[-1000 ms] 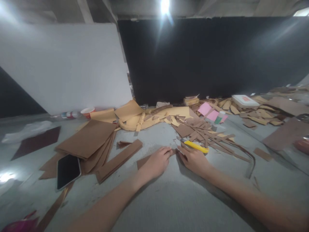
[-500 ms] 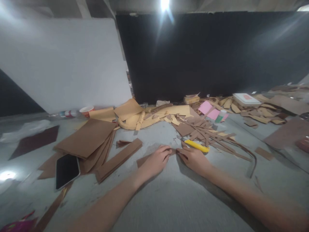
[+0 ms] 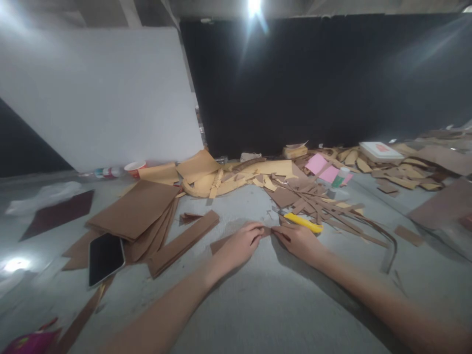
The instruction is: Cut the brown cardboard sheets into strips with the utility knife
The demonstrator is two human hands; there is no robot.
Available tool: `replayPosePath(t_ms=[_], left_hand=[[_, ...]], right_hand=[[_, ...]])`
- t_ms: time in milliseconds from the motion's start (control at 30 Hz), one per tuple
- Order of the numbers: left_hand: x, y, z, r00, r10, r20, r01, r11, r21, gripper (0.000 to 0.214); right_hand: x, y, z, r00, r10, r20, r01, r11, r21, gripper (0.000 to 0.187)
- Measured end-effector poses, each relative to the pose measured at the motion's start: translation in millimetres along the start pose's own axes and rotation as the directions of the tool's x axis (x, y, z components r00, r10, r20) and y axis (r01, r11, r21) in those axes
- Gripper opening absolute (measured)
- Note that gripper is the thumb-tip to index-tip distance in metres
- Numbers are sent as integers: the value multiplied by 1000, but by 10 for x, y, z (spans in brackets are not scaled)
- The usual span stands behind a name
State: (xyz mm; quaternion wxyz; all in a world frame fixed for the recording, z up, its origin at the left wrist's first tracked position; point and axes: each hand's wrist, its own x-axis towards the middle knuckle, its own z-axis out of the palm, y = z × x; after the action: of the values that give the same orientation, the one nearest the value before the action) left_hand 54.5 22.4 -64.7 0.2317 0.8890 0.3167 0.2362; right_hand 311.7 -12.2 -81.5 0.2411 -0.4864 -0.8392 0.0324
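Observation:
Both my hands rest on the grey table, meeting over a small brown cardboard piece (image 3: pixel 220 243). My left hand (image 3: pixel 239 246) has its fingers curled onto the piece, pinching its right end. My right hand (image 3: pixel 299 241) pinches the same end from the other side, fingertips touching those of the left. A yellow utility knife (image 3: pixel 303 222) lies on the table just beyond my right hand, not held. A heap of thin brown cardboard strips (image 3: pixel 324 209) spreads behind the knife.
A stack of brown cardboard sheets (image 3: pixel 134 210) and a dark phone (image 3: pixel 105 251) lie to the left, with a long cardboard strip (image 3: pixel 182 242) beside them. Yellow scraps (image 3: pixel 236 177), pink notes (image 3: pixel 321 168), a glue bottle (image 3: pixel 339 178), a white box (image 3: pixel 379 150) and a paper cup (image 3: pixel 134 168) line the back.
My hands stay together on the cardboard piece; the right fingers have drawn closer to the left. The view has shifted slightly.

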Motion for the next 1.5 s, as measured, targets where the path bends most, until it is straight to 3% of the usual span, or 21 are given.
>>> replayPosePath(t_ms=[500, 733, 1033, 1233, 1433, 1500], left_hand=[[22, 45, -8, 1000, -15, 8, 15, 1000, 11, 31], [20, 71, -20, 1000, -15, 5, 15, 1000, 18, 31], [7, 77, 17, 1000, -16, -7, 16, 998, 54, 31], [17, 94, -25, 1000, -8, 4, 8, 999, 42, 31], [23, 110, -55, 1000, 11, 28, -14, 996, 83, 31], [25, 116, -58, 1000, 16, 23, -18, 996, 83, 32]], right_hand=[[106, -110, -141, 987, -148, 60, 153, 984, -90, 49], [116, -115, -122, 985, -150, 85, 160, 979, -129, 35], [39, -113, -237, 984, -120, 132, 145, 969, -199, 32], [-47, -117, -330, 991, -98, 94, 114, 976, -184, 26], [-51, -144, -373, 994, -54, -95, 30, 971, -239, 25], [-50, -156, -342, 994, -41, -105, 17, 975, -222, 30]])
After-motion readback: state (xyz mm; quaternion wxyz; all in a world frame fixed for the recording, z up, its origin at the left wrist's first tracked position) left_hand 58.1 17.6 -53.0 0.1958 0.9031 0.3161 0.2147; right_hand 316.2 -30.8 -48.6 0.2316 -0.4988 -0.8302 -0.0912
